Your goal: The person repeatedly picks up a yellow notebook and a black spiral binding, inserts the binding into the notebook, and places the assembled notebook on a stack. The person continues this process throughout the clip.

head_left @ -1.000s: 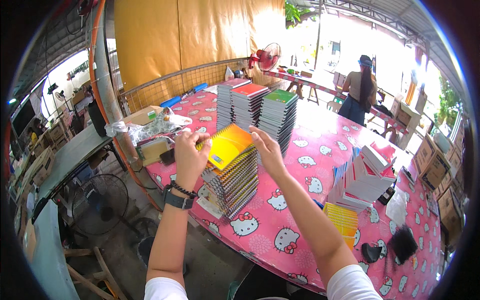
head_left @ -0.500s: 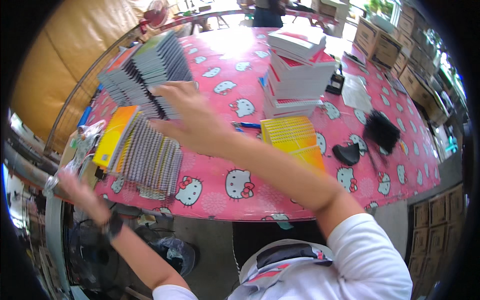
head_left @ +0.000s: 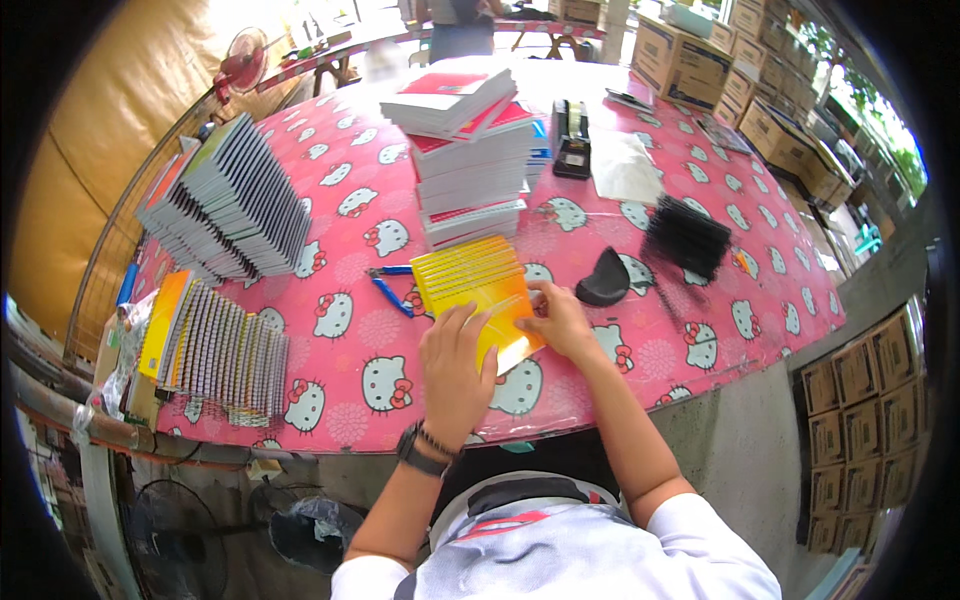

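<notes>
A small pile of yellow books with several rows of punched or bound edges lies in front of me. My left hand rests on the top yellow cover, fingers stretched out and thumb apart. At the right edge of that yellow book, my right hand pinches the cover between thumb and fingers. Blue-handled pliers lie just left of the pile. Behind it rises a tall stack of white books with red covers. A black half-round piece sits right of my right hand.
Spiral-bound yellow notebooks stand at the table's left edge, with grey-edged spiral books behind. Farther right are a black bristly bundle, a tape dispenser and a white sheet. Cartons stand beyond; a pink patterned cloth covers the table.
Both hands have moved from the left-hand notebook stacks to the yellow books in the middle. My view has turned to the right.
</notes>
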`<state>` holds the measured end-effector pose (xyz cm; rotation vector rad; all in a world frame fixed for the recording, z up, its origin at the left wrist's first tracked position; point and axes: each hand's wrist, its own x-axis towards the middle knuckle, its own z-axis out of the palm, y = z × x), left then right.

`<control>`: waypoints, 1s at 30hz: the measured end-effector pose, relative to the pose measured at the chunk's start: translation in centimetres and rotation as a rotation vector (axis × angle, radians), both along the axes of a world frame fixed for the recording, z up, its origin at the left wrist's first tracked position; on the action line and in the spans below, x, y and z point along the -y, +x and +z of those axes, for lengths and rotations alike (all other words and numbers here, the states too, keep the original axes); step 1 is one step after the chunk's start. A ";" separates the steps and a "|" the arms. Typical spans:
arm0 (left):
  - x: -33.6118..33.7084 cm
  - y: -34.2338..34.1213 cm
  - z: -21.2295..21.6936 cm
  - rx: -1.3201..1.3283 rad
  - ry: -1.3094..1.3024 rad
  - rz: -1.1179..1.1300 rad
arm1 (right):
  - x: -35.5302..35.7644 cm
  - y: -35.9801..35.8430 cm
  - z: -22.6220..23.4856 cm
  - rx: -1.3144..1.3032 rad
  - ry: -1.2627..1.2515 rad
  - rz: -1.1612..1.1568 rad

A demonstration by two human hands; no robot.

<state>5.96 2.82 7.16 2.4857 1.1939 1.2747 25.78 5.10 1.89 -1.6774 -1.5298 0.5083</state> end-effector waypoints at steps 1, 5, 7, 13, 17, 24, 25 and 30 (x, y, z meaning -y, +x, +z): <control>-0.5 0.8 -0.6 -0.107 -0.042 -0.003 | 0.0 -0.5 0.8 -0.104 -0.099 0.011; -3.5 3.1 -2.9 -0.275 -0.116 -0.026 | 1.1 -0.5 -0.5 -0.121 0.002 -0.075; -2.8 2.8 -2.8 -0.367 -0.138 0.018 | 1.8 -0.9 -0.7 -0.219 0.089 -0.058; -1.8 2.8 -4.5 -0.270 -0.099 -0.080 | 4.1 -1.2 -0.1 -0.463 0.115 -0.127; -2.0 1.8 -2.2 -0.134 -0.472 -0.160 | 5.7 -0.1 2.9 -0.403 0.336 0.045; 1.4 1.2 -0.1 -0.398 -0.117 -0.241 | 1.6 17.1 0.1 0.469 0.239 -0.356; 1.6 1.1 -0.2 -0.381 -0.098 -0.253 | 1.3 17.0 -0.1 0.562 0.221 -0.348; 3.7 0.6 0.0 -0.316 -0.074 -0.239 | 1.0 17.1 3.0 0.685 0.441 -0.402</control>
